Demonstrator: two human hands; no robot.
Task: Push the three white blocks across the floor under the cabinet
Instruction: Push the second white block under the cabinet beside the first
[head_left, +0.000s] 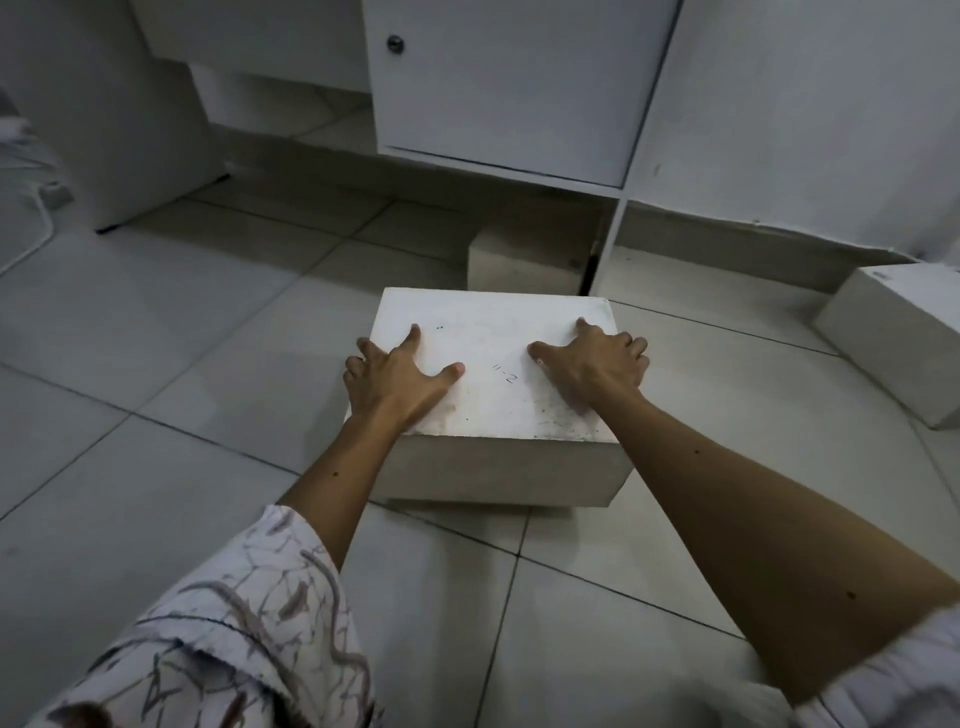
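Note:
A large white block (498, 332) marked "11-2" rests on the tiled floor in the middle of the view. My left hand (397, 371) lies on its top left part, outer fingers curled over the left edge. My right hand (592, 364) presses on the top right, fingers wrapped over the right edge. A second white block (524, 265) sits just beyond it, partly beneath the white cabinet (509, 93). The third white block (898, 338) lies at the right, close to the wall.
The cabinet's thin white leg (608, 249) stands right beside the second block. A white furniture panel (130, 130) rises at the left, with cables (36, 218) on the floor beyond it. Grey floor tiles surround the blocks.

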